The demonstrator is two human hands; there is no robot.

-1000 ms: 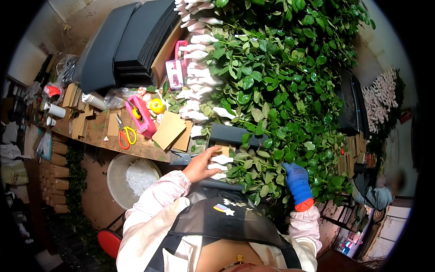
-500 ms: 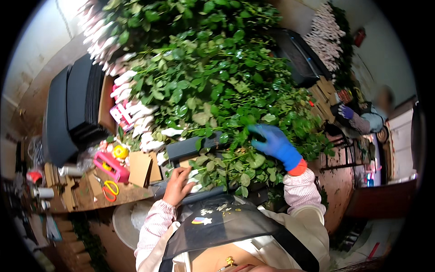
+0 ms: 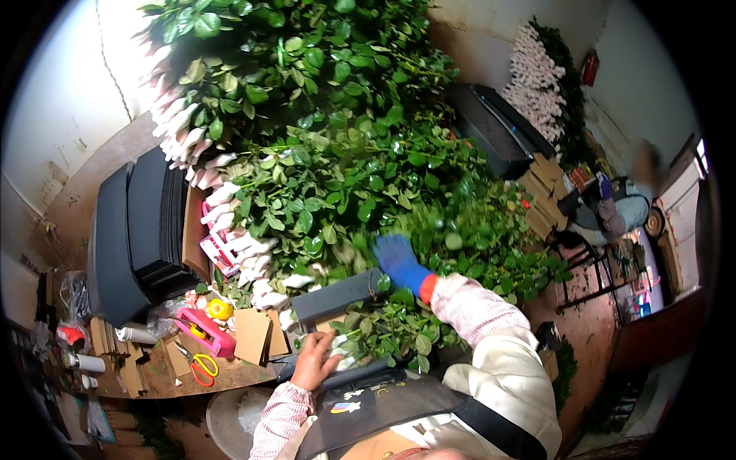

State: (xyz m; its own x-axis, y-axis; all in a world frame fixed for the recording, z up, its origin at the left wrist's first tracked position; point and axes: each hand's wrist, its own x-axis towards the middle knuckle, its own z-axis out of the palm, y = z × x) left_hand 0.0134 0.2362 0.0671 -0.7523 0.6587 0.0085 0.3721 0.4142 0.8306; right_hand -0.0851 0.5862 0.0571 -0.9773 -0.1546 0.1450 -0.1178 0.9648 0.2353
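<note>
My bare left hand (image 3: 314,362) rests its outstretched fingers on the white-wrapped heads (image 3: 346,354) of a small bunch of leafy stems (image 3: 399,330), lying in front of me against a dark grey padded box (image 3: 337,297). My right hand (image 3: 400,261), in a blue glove with a red cuff, is at the front of the large leafy heap (image 3: 360,184), just beyond the box's right end. Its fingers look closed around a leafy stem; leaves on both sides of the glove are smeared by motion, and the grip itself is partly hidden.
Left on the wooden table (image 3: 176,383) are scissors (image 3: 201,366), a pink tape dispenser (image 3: 208,334), cardboard pieces (image 3: 251,336) and stacked dark boards (image 3: 157,218). A white bucket (image 3: 230,422) stands below. At the far right a person (image 3: 632,201) sits beside a black metal frame (image 3: 590,280).
My right hand has moved left across the leaves toward the box's end, and foliage around it has shifted. The left hand stays at the white-wrapped heads. The whole view has tilted slightly.
</note>
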